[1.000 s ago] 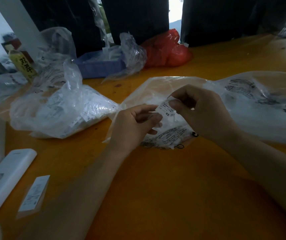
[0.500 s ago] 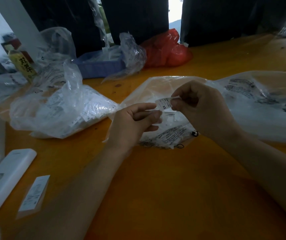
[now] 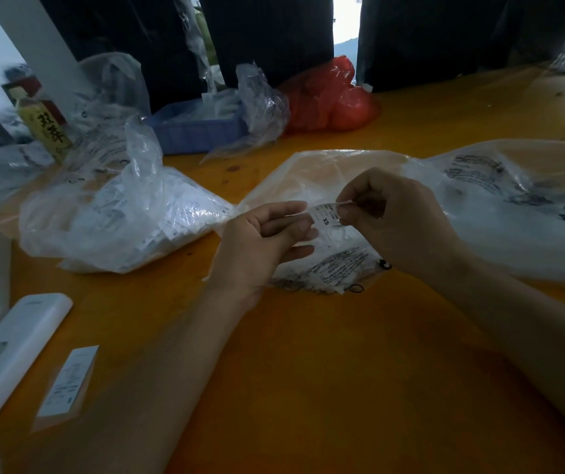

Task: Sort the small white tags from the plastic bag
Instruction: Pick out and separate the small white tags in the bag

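Observation:
A small white tag (image 3: 326,216) printed "XS" is held between both hands above a flat clear plastic bag (image 3: 325,176) with black print. My right hand (image 3: 393,220) pinches the tag's right end between thumb and forefinger. My left hand (image 3: 260,244) has its fingertips curled at the tag's left end. A fuller clear bag (image 3: 120,213) stuffed with several white tags lies to the left on the orange table (image 3: 308,371).
A white device (image 3: 14,354) and a small white card (image 3: 69,381) lie near the front left. At the back stand a blue tray (image 3: 199,128), a red bag (image 3: 329,97) and a yellow bottle (image 3: 43,128). Another printed clear bag (image 3: 520,200) spreads right.
The tag has been lifted and turned from hanging to nearly level, then shifted slightly. My right hand rose a little; my left fingers stay at the tag's left end.

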The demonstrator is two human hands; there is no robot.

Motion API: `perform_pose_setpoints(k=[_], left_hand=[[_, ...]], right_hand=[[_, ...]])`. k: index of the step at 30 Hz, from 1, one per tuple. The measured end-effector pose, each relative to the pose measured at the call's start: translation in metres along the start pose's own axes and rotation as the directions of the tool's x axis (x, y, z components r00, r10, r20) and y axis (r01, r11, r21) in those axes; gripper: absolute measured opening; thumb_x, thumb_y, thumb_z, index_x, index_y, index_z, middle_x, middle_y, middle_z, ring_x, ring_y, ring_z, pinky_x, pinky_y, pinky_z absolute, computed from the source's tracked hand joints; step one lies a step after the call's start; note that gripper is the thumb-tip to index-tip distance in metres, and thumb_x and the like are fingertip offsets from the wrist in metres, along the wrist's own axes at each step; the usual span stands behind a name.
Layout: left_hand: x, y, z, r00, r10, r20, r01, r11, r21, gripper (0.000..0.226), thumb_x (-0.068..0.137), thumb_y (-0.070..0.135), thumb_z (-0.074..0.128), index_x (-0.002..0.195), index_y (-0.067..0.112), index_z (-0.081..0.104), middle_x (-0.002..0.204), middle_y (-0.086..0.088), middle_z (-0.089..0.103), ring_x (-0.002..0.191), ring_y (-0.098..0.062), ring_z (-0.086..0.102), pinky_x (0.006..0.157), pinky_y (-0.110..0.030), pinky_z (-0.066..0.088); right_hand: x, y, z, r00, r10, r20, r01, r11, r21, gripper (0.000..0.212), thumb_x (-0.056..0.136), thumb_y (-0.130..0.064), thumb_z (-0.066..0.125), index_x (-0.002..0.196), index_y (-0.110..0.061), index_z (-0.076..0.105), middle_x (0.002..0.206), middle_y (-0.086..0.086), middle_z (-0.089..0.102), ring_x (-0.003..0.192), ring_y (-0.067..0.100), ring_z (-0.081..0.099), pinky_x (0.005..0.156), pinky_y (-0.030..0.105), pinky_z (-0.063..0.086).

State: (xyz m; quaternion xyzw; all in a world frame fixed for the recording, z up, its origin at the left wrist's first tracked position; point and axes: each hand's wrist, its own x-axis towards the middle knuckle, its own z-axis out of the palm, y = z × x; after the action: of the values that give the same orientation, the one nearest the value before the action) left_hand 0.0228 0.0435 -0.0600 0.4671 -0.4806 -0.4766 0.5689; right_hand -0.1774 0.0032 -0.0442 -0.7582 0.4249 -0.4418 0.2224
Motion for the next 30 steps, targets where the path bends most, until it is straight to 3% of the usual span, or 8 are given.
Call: perform_pose_setpoints(k=[7,11,18,23,30], left_hand=[[-0.001,0.0015,0.0,0.999,0.03,-0.027,-0.028,0.996,0.085,0.023,0.091,0.011,0.081,0.112,0.018,0.076,0.097,-0.006,0.083,0.093,-0.02,0.081,0.068,-0.025,0.063],[-0.0019,0.0018,0.0012,1.0,0.031,-0.002,-0.03,0.997,0.064,0.03,0.085,0.014,0.085,0.114,0.014,0.075,0.098,-0.009,0.083,0.092,-0.025,0.081,0.074,-0.024,0.063],[-0.0024,0.0013,0.0019,0.999,0.021,0.033,-0.02,0.999,-0.026,0.037,0.077,0.021,0.087,0.112,0.013,0.076,0.103,-0.011,0.082,0.098,-0.027,0.08,0.084,-0.026,0.062],[-0.0005,-0.0008,0.0015,0.999,0.006,0.034,-0.005,0.999,-0.054,0.026,0.087,0.004,0.081,0.111,0.012,0.076,0.104,-0.013,0.082,0.099,-0.027,0.08,0.082,-0.024,0.062],[0.0001,0.0009,0.0008,0.997,-0.046,0.066,0.055,0.989,-0.139,0.038,0.076,0.015,0.086,0.112,0.012,0.076,0.11,-0.015,0.081,0.101,-0.029,0.08,0.083,-0.025,0.062]], right_hand=[[-0.0018,-0.001,0.0008,1.0,-0.01,0.027,0.011,1.0,-0.028,0.004,0.095,-0.021,0.07,0.098,-0.025,0.069,0.082,-0.015,0.071,0.078,-0.001,0.069,0.072,0.015,0.056],[0.0007,-0.0021,-0.0004,0.999,0.024,-0.036,-0.021,0.997,0.07,0.01,0.095,-0.021,0.071,0.095,-0.029,0.066,0.079,-0.014,0.074,0.076,-0.004,0.071,0.071,0.013,0.056],[0.0013,-0.004,-0.0024,0.998,0.038,-0.059,-0.027,0.984,0.174,0.01,0.095,-0.022,0.071,0.095,-0.03,0.065,0.086,-0.017,0.075,0.078,0.0,0.073,0.074,0.027,0.061],[0.0,-0.004,-0.0007,0.999,0.007,-0.039,-0.001,0.99,0.143,0.016,0.095,-0.02,0.071,0.091,-0.034,0.063,0.083,-0.014,0.075,0.079,-0.001,0.073,0.074,0.025,0.061],[-0.0002,-0.0051,-0.0013,0.999,-0.005,-0.04,0.013,0.978,0.206,0.013,0.094,-0.014,0.072,0.093,-0.025,0.065,0.087,-0.014,0.075,0.08,0.0,0.074,0.072,0.016,0.057]])
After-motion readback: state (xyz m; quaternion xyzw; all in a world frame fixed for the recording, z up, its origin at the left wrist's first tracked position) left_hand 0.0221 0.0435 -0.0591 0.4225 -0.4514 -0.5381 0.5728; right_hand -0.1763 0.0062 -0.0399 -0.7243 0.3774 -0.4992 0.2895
